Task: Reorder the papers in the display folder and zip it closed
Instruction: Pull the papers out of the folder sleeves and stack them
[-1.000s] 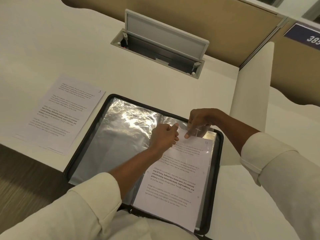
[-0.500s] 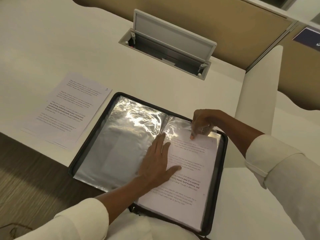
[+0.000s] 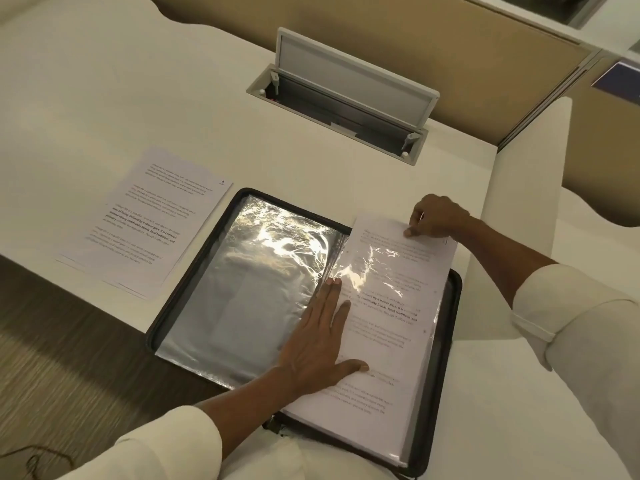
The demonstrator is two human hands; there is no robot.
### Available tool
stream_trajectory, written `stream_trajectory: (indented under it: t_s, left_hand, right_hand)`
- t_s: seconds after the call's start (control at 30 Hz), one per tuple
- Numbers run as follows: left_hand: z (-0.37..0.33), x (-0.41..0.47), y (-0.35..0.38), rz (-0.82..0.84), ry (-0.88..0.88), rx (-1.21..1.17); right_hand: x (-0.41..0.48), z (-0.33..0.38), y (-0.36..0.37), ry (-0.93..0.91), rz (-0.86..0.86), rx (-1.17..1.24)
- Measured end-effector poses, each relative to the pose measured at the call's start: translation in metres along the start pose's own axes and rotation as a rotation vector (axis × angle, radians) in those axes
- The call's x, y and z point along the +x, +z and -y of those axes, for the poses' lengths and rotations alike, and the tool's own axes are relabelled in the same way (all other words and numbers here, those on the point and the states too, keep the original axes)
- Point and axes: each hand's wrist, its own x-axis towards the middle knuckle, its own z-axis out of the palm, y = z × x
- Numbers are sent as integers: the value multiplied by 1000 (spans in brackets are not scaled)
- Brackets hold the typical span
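Note:
A black zip display folder (image 3: 162, 317) lies open at the desk's front edge, its left side showing shiny, empty plastic sleeves (image 3: 256, 271). On the right side a printed sheet (image 3: 388, 306) sticks out past the top of its clear sleeve and over the folder's far rim. My right hand (image 3: 436, 216) pinches that sheet's top edge. My left hand (image 3: 322, 337) lies flat, fingers straight, pressing the sleeve near the spine. Left of the folder, a small stack of printed papers (image 3: 145, 223) rests on the desk.
A cable box (image 3: 346, 98) with its lid raised sits in the white desk (image 3: 104, 98) behind the folder. A white divider panel (image 3: 526, 188) stands at the right, close to my right hand. Tan partition walls run along the back. Dark floor shows at lower left.
My left hand let go of the sheet's top and went flat on the sleeve. My right hand has drawn the sheet away from me, partly out of the sleeve.

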Motion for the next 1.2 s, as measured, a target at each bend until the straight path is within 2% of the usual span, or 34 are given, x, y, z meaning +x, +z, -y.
stream_trajectory:
  t_s: [0.17, 0.37, 0.47, 0.63, 0.83, 0.93, 1.07, 1.2]
  left_hand:
    - [-1, -2, 3, 44, 6, 52]
    - [-2, -2, 3, 78, 3, 93]
    - [-3, -2, 2, 77, 10, 109]
    - [-3, 0, 0, 116, -8, 95]
    - [-7, 7, -9, 240, -38, 55]
    - [-4, 10, -21, 201, -111, -147]
    - [5, 21, -61, -109, -364, -484]
    - [28, 44, -113, -389, -522, -627]
  right_hand:
    - [3, 1, -20, 21, -341, 36]
    - [0, 4, -66, -21, -633, 89]
    - [-9, 10, -88, -127, -773, 116]
    - [-29, 20, -116, -436, -968, 126]
    - [-74, 57, -128, -692, -1046, 156]
    - [-95, 76, -133, -771, -1035, 107]
    - [-119, 101, -142, -878, -956, 47]
    - [-133, 128, -143, -924, -800, 12]
